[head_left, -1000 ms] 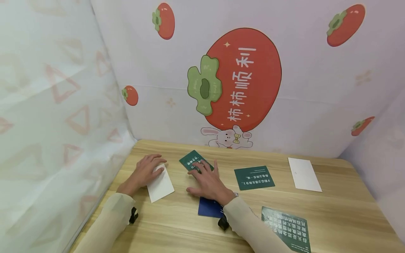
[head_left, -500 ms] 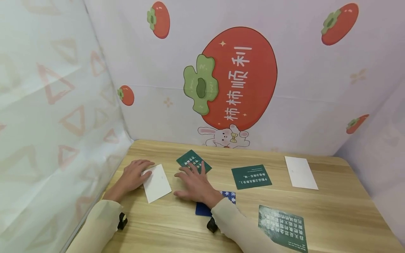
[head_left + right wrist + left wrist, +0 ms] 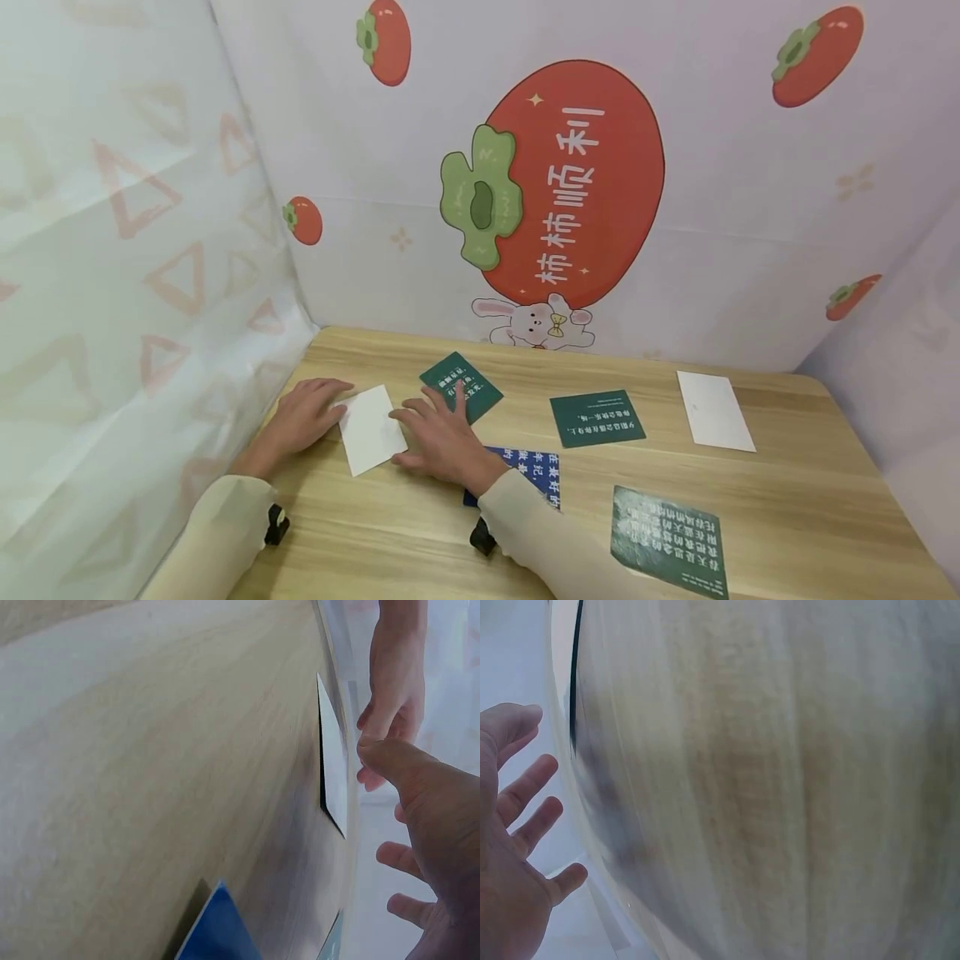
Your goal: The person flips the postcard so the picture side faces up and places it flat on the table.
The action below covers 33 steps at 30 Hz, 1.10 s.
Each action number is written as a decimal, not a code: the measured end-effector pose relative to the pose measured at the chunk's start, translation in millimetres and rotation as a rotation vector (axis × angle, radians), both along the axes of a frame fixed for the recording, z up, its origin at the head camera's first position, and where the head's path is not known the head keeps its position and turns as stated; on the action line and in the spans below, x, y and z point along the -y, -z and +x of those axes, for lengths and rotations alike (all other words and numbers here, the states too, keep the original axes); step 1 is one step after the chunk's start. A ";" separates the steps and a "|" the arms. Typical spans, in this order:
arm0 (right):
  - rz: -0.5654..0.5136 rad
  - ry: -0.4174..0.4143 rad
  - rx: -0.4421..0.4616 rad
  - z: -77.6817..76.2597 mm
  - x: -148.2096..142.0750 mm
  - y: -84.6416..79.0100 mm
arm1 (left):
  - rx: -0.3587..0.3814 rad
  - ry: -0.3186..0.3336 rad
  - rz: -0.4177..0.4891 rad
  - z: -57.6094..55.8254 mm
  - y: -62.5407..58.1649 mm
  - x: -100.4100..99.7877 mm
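A white card [image 3: 371, 432] lies flat on the table between the two hands. At its left edge is my left hand [image 3: 300, 414], thumb and fingertips right by the card's corner. My right hand [image 3: 444, 437] hovers over the card's right edge, fingers spread and slightly bent, with the fingertips overlapping the edge. In the left wrist view the left fingers [image 3: 536, 825] are loosely parted and hold nothing. The right wrist view shows the card [image 3: 334, 761] side-on, low on the tabletop. Under the right wrist, a blue card [image 3: 538, 471] with white writing is partly hidden.
A green card [image 3: 480, 392] lies just beyond the right hand. Farther right are a second green card [image 3: 598, 418], another white card [image 3: 716, 412] and a larger green card [image 3: 666, 542] near the front. A patterned curtain [image 3: 150, 250] borders the table's left side.
My right hand has moved left, off the green card, to the white card's right edge. My left hand has drawn back left, from over the white card to its edge. The cards stay put.
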State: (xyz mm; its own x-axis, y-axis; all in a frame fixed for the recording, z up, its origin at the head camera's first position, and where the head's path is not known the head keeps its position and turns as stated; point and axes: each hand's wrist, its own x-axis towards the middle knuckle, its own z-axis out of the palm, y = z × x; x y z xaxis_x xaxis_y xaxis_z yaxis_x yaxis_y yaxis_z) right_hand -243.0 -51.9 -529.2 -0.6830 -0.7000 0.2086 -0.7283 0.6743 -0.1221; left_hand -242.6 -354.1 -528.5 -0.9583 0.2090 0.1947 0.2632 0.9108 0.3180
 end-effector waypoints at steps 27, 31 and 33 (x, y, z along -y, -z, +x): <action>0.101 0.052 -0.069 13.6 20.4 14.0 | -0.001 -0.050 0.010 12.2 2.8 9.1; 0.113 0.058 -0.077 15.9 21.9 15.3 | 0.023 -0.047 0.010 11.4 2.7 9.0; 0.120 0.060 -0.078 16.7 22.4 15.8 | 0.022 -0.045 0.014 11.4 2.8 8.8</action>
State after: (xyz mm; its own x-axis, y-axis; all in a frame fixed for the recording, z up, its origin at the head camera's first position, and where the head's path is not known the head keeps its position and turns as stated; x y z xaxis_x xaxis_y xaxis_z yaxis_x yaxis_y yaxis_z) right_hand -226.3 -74.3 -545.0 -0.7096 -0.6812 0.1803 -0.6901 0.7235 0.0173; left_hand -231.3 -362.8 -531.3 -0.9709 0.1631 0.1756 0.2148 0.9171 0.3357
